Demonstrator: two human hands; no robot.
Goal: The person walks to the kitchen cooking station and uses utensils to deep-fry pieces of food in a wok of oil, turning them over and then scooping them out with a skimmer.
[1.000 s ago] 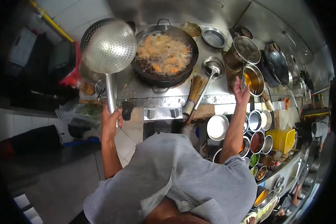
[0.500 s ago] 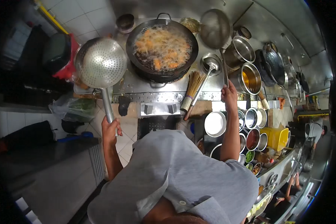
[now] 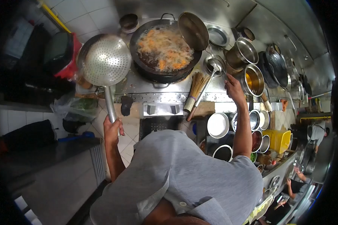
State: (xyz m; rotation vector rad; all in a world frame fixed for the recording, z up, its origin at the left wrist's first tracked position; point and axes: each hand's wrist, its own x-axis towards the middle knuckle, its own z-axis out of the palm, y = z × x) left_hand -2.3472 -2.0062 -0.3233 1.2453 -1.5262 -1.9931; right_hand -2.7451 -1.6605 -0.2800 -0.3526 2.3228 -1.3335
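Observation:
My left hand (image 3: 113,129) is wrapped round the handle of a large perforated strainer (image 3: 107,60), its bowl raised left of the wok. Closed on the thin handle of a round mesh skimmer (image 3: 193,32) is my right hand (image 3: 234,88). The skimmer's dark disc is tilted over the right side of the black wok (image 3: 136,56), covering part of its rim. Orange-brown pieces of food (image 3: 165,47) bubble in the wok's oil. Beneath the skimmer's handle a ladle (image 3: 215,67) rests on a bowl, and a bamboo wok brush (image 3: 196,90) lies beside it.
Right of the wok stand a metal pot (image 3: 242,52) and a pot of amber liquid (image 3: 251,80). Several bowls, including a white one (image 3: 218,125), and a yellow container (image 3: 278,140) are at my right. Other people work at the far right.
The mesh skimmer has swung left from beside the wok to over its right edge, uncovering a metal basin. My right hand shifted slightly right; the perforated strainer barely moved.

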